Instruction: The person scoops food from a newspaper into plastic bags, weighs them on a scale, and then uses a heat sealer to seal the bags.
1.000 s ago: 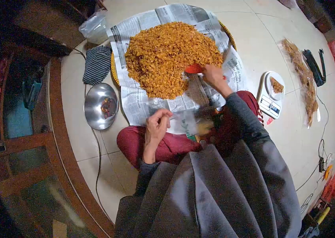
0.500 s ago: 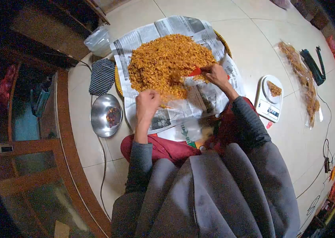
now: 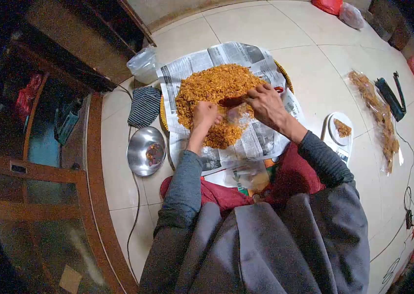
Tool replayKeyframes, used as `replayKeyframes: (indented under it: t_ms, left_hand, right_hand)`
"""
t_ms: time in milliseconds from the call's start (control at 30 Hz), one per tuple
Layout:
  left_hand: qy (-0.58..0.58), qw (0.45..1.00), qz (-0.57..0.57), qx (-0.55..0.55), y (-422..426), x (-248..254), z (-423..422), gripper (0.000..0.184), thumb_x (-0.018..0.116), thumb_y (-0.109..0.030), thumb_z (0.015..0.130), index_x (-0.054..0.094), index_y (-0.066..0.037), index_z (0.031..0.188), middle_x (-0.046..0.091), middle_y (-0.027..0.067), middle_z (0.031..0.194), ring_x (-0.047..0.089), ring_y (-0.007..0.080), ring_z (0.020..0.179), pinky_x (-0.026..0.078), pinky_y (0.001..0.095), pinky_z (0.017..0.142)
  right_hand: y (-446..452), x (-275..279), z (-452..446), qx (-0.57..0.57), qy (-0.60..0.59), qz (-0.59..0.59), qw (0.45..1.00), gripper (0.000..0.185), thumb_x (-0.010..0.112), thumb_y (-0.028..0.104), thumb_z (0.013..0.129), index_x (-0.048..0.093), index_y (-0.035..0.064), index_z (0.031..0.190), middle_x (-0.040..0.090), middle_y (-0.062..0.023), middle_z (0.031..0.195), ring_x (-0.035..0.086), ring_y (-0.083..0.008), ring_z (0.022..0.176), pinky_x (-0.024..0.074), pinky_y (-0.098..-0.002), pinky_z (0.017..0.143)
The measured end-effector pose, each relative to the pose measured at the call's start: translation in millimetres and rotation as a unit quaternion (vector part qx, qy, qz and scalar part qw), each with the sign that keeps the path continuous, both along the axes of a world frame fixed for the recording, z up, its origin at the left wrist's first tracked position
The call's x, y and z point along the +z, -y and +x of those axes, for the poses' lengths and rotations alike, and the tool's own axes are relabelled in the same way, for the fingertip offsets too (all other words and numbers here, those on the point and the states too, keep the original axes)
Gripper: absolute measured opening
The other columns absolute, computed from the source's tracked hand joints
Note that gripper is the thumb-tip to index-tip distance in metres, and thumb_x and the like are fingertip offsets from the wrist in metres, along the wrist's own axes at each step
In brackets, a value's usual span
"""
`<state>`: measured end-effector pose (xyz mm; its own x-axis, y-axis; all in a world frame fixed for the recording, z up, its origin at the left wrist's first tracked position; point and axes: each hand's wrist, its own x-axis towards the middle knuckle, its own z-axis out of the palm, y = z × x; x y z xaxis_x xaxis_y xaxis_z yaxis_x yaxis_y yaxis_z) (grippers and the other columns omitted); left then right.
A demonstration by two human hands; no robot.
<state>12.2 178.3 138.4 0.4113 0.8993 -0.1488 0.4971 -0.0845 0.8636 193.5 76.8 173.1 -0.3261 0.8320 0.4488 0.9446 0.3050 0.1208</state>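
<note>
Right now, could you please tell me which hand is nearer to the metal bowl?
Left. The left hand is over the orange heap, right of the metal bowl; the right hand is farther right.

From mid-view, we have a steel bowl [image 3: 137, 151] on the tiled floor [image 3: 383, 220] at nine o'clock, with dark reddish bits in it. Just above it, at ten, we find a striped cloth [image 3: 144, 106], and a clear bag [image 3: 143, 66] at eleven. A red bag [image 3: 327, 5] lies at one, beside a pale bag [image 3: 352, 15]. A cord [image 3: 139, 198] trails toward seven; at eight we see wooden framing [image 3: 35, 210].
</note>
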Motion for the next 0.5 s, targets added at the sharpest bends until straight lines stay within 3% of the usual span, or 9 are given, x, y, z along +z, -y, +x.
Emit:
replayKeyframes:
  t_ms: [133, 267, 300, 333, 367, 400, 433, 467, 500]
  left_hand:
    - [0.045, 0.998, 0.035, 0.027, 5, 4, -9, 0.019, 0.047, -0.01, 0.077, 0.057, 0.004, 0.07, 0.058, 0.0103, 0.057, 0.059, 0.0157, 0.05, 0.047, 0.0252, 0.04]
    - [0.07, 0.996, -0.02, 0.044, 8, 6, -17, 0.02, 0.048, -0.012, 0.078, 0.057, 0.005, 0.079, 0.057, 0.0095, 0.057, 0.057, 0.0145, 0.048, 0.047, 0.0237, 0.042]
    - [0.081, 0.996, -0.043, 0.021, 10, 11, -17, 0.021, 0.05, -0.013, 0.078, 0.057, 0.005, 0.083, 0.057, 0.0096, 0.057, 0.056, 0.0143, 0.047, 0.047, 0.0231, 0.042]
    - [0.117, 0.992, -0.043, 0.006, 15, 12, -17, 0.022, 0.052, -0.015, 0.077, 0.057, 0.005, 0.085, 0.057, 0.01, 0.057, 0.057, 0.0141, 0.048, 0.048, 0.0235, 0.042]
    - [0.032, 0.998, -0.045, -0.031, 18, 24, -18, 0.023, 0.054, -0.016, 0.077, 0.058, 0.005, 0.086, 0.057, 0.0092, 0.059, 0.057, 0.0139, 0.05, 0.049, 0.0241, 0.043]
    - [0.081, 0.996, -0.033, -0.015, 22, 20, -17, 0.023, 0.055, -0.018, 0.077, 0.059, 0.003, 0.086, 0.057, 0.0075, 0.06, 0.056, 0.0125, 0.05, 0.047, 0.0237, 0.041]
    - [0.011, 0.999, 0.025, -0.023, 20, 20, -20, 0.023, 0.056, -0.02, 0.077, 0.059, 0.001, 0.087, 0.056, 0.0051, 0.06, 0.054, 0.0105, 0.05, 0.045, 0.022, 0.042]
    - [-0.005, 1.0, 0.013, -0.01, 19, 25, -24, 0.023, 0.059, -0.02, 0.076, 0.06, 0.0, 0.087, 0.057, 0.0037, 0.062, 0.052, 0.0085, 0.053, 0.044, 0.0205, 0.048]
    - [0.046, 0.997, 0.053, -0.041, 19, 28, -33, 0.023, 0.06, -0.02, 0.075, 0.06, 0.0, 0.086, 0.057, 0.0032, 0.063, 0.052, 0.0079, 0.055, 0.043, 0.02, 0.05]
  right_hand:
    - [10, -5, 3, -0.061, -0.094, 0.049, 0.993, 0.033, 0.057, 0.017, 0.06, 0.058, 0.0144, 0.093, 0.053, -0.0052, 0.082, 0.051, -0.0213, 0.08, 0.0379, -0.0339, 0.067]
    - [9, -44, 12, -0.084, -0.552, -0.117, 0.822, 0.044, 0.064, 0.025, 0.069, 0.052, 0.0049, 0.106, 0.057, -0.0085, 0.088, 0.054, -0.0202, 0.081, 0.0426, -0.0325, 0.069]
    - [5, -62, 10, -0.101, -0.481, -0.135, 0.861, 0.054, 0.068, 0.033, 0.066, 0.051, 0.0026, 0.108, 0.056, -0.0091, 0.096, 0.052, -0.0144, 0.087, 0.0412, -0.0282, 0.075]
    - [1, -80, 3, 0.015, -0.55, -0.156, 0.82, 0.059, 0.067, 0.044, 0.063, 0.053, 0.0063, 0.106, 0.058, -0.0104, 0.096, 0.055, -0.0193, 0.086, 0.0412, -0.0307, 0.078]
    - [-1, -112, -5, 0.023, -0.612, -0.223, 0.758, 0.052, 0.067, 0.04, 0.064, 0.056, 0.0081, 0.103, 0.059, -0.0094, 0.094, 0.055, -0.0157, 0.085, 0.041, -0.0291, 0.077]
    - [1, -116, -14, 0.016, -0.595, -0.276, 0.755, 0.045, 0.067, 0.036, 0.065, 0.058, 0.01, 0.101, 0.061, -0.0071, 0.087, 0.056, -0.0137, 0.079, 0.0423, -0.028, 0.071]
    - [8, -101, -19, -0.006, -0.555, -0.259, 0.791, 0.04, 0.066, 0.036, 0.066, 0.06, 0.0113, 0.097, 0.062, -0.0055, 0.079, 0.056, -0.0117, 0.069, 0.0432, -0.0275, 0.063]
    - [14, -97, -31, 0.016, -0.614, -0.196, 0.764, 0.028, 0.064, 0.027, 0.069, 0.06, 0.0042, 0.085, 0.058, -0.0036, 0.068, 0.047, -0.009, 0.059, 0.0388, -0.0281, 0.054]
    - [9, -106, -34, 0.019, -0.582, -0.146, 0.8, 0.028, 0.064, 0.027, 0.07, 0.06, 0.0042, 0.084, 0.058, -0.0039, 0.066, 0.046, -0.0092, 0.058, 0.0388, -0.0281, 0.053]
